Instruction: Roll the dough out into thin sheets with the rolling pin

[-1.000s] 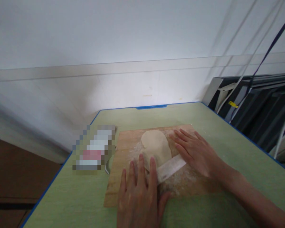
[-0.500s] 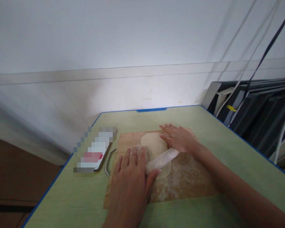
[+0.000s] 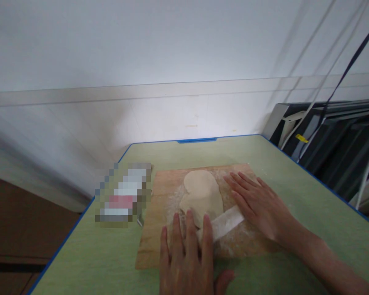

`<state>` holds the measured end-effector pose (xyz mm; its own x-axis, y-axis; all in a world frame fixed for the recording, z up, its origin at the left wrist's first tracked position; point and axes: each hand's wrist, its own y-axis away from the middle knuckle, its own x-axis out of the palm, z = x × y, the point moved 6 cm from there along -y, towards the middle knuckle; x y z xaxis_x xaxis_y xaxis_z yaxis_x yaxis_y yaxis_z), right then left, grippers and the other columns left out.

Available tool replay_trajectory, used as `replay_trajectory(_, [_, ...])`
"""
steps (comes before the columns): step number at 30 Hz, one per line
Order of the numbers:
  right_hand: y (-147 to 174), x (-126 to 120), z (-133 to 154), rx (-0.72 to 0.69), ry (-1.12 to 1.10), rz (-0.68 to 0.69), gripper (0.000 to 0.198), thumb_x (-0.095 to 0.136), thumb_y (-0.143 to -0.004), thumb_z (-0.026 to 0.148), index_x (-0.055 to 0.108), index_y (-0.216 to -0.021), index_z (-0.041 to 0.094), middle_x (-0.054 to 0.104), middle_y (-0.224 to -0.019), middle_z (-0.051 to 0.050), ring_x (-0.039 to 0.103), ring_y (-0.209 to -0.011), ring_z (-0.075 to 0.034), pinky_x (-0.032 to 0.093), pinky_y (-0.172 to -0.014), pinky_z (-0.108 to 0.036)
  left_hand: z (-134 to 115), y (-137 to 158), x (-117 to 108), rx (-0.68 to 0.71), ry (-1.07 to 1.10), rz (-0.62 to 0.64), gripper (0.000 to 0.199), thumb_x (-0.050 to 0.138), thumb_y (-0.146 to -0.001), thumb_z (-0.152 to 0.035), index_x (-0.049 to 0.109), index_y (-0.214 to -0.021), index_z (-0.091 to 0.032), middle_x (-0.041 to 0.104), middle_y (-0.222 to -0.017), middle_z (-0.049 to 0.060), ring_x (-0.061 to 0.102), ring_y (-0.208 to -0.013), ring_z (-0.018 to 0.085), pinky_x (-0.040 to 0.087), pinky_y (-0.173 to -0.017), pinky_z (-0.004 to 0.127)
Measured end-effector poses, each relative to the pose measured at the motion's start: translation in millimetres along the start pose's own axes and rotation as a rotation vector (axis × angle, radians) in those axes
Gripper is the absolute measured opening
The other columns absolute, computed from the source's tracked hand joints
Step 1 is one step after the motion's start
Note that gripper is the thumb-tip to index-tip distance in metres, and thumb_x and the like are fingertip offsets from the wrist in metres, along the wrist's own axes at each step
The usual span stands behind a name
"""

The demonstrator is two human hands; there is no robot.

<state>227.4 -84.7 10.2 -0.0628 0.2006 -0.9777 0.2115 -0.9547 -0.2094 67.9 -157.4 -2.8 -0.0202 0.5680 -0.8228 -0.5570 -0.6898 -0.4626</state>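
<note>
A flattened sheet of pale dough (image 3: 201,194), uneven in outline, lies on a floured wooden board (image 3: 156,235). Across its near edge lies a white, flour-dusted rolling pin (image 3: 227,224), set at a slant. My left hand (image 3: 187,258) rests over the pin's left end, fingers stretched out and spread, the thumb apart. At the other end, my right hand (image 3: 260,205) lies flat over the pin with its fingers extended. Both ends of the pin are hidden under the hands.
The board sits on a green table (image 3: 107,254) with blue edging. Left of the board lies a pixelated item (image 3: 124,192), with a bit of a curved metal handle (image 3: 140,220) beside it. Dark panels (image 3: 341,151) and cables stand at the right. A white wall (image 3: 172,110) rises behind.
The rolling pin has come back toward me, from the middle of the dough to its near edge. Both hands moved with it, and more of the dough now shows.
</note>
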Motion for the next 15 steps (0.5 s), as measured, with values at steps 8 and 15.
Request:
replay_trajectory(8, [-38.6, 13.3, -1.7, -0.014, -0.015, 0.122, 0.050, 0.018, -0.091, 0.039, 0.036, -0.134, 0.020, 0.038, -0.137, -0.006, 0.033, -0.126, -0.023, 0.028, -0.099, -0.049, 17.5, -23.8, 8.1, -0.091, 0.096, 0.165, 0.060, 0.051, -0.080, -0.048, 0.040, -0.130, -0.016, 0.046, -0.130, 0.015, 0.041, -0.118, 0.035, 0.033, -0.094, 0.051])
replay_trajectory(15, [-71.2, 19.4, 2.2, -0.069, -0.019, 0.094, 0.050, 0.020, -0.091, 0.039, 0.040, -0.131, 0.017, 0.041, -0.135, -0.012, 0.039, -0.122, -0.027, 0.038, -0.091, -0.047, 50.6, -61.1, 12.4, -0.045, 0.221, 0.351, 0.058, 0.041, -0.086, -0.052, 0.039, -0.130, -0.014, 0.041, -0.133, 0.017, 0.036, -0.123, 0.032, 0.027, -0.100, 0.050])
